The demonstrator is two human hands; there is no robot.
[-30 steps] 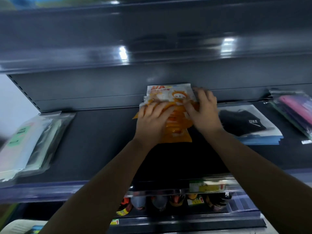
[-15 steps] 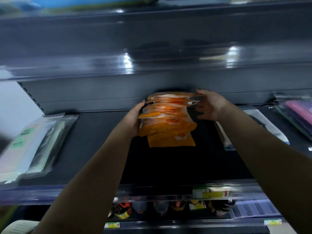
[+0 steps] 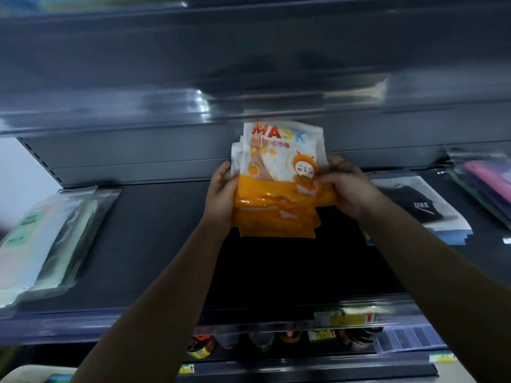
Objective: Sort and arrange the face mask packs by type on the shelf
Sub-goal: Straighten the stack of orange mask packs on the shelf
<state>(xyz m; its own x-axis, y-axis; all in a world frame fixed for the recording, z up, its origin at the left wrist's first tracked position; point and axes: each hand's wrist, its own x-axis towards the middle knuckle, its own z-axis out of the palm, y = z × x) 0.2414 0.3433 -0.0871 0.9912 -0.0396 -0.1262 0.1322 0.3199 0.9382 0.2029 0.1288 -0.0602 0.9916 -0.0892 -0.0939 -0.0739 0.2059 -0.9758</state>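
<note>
A stack of orange-and-white mask packs (image 3: 279, 183), printed "MASK" with a cartoon face, is held upright above the middle of the dark shelf (image 3: 154, 244). My left hand (image 3: 221, 194) grips the stack's left edge. My right hand (image 3: 345, 186) grips its right edge, thumb over the front. The lower orange ends of the packs fan out below my hands. On the shelf's left lies a pile of clear packs with green labels (image 3: 47, 241). To the right lie black mask packs (image 3: 420, 208), and pink and purple packs (image 3: 486, 186) sit at the far right.
The shelf above (image 3: 249, 111) hangs low over the stack. A price label strip (image 3: 343, 317) runs along the shelf's front edge. Bottles (image 3: 201, 348) stand on the lower shelf below.
The stack lay flat under both hands, then was lifted edge-on between my palms. Now it is tipped upright with its printed front facing me, both hands gripping its sides.
</note>
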